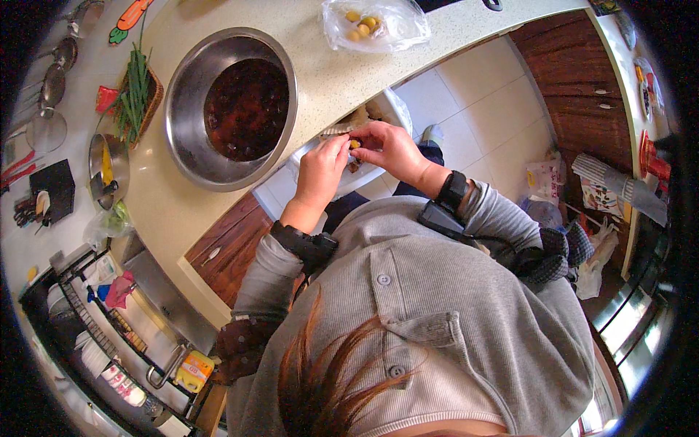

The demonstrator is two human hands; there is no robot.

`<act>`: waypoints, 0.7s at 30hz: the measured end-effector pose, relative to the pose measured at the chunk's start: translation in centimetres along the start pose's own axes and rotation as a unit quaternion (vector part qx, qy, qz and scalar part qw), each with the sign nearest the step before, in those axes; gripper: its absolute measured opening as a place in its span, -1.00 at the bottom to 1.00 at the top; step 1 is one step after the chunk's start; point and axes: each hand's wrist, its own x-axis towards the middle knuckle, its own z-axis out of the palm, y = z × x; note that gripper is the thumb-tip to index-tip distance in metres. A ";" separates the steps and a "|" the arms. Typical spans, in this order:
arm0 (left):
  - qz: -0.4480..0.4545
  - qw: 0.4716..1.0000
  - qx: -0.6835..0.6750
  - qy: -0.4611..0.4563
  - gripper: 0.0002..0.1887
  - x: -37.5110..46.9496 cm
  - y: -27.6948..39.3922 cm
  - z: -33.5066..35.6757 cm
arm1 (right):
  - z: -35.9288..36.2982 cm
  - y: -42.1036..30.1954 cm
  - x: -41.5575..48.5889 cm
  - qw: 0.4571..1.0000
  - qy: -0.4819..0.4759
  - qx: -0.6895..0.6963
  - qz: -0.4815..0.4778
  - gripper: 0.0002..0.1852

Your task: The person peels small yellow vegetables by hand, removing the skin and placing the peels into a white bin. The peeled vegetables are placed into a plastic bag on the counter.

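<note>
My left hand [322,166] and my right hand [390,150] meet at the fingertips above a lined bin [403,112] beside the counter. Between their fingers is a small yellowish fruit-like piece [355,144] with darker parts; both hands grip it. Brown and pale scraps lie in the bin under my hands. On the counter to the left, a large stainless steel bowl [180,117] holds dark reddish-brown contents, too dark to identify. A clear plastic bag [401,27] with several round yellow-orange pieces [365,26] lies at the counter's edge, above my hands in the view.
Green onions [134,95] lie in a wicker basket [155,104] left of the bowl. Near it are a metal pan [121,158] with a yellow-handled tool and a knife block [54,188]. A dish rack [87,311] stands lower left. Bags [598,267] rest at the right.
</note>
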 end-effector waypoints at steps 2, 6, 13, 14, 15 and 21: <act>0.017 1.000 0.023 -0.011 -0.87 0.2 -0.1 -0.1 | 0.1 0.0 0.0 1.000 0.004 0.003 -0.002 -0.67; 0.060 0.996 0.054 -0.027 -0.93 0.2 -0.3 -0.5 | -0.2 -0.1 -0.1 1.000 -0.017 0.002 -0.018 -0.68; -0.050 0.997 -0.041 -0.040 -0.91 -0.3 0.0 -0.5 | -0.6 -0.3 0.0 0.995 -0.041 -0.054 -0.070 -0.68; -0.056 0.996 -0.062 -0.039 -0.89 -0.3 0.1 -0.5 | -0.6 -0.4 0.0 0.994 -0.038 -0.057 -0.080 -0.67; -0.062 0.994 -0.083 -0.037 -0.88 -0.4 0.1 -0.5 | -0.5 -0.4 0.1 0.995 -0.038 -0.060 -0.074 -0.67; -0.007 0.995 -0.003 -0.098 -0.84 -0.2 -0.3 -0.5 | -1.1 -1.2 0.1 0.996 -0.088 0.008 -0.023 -0.72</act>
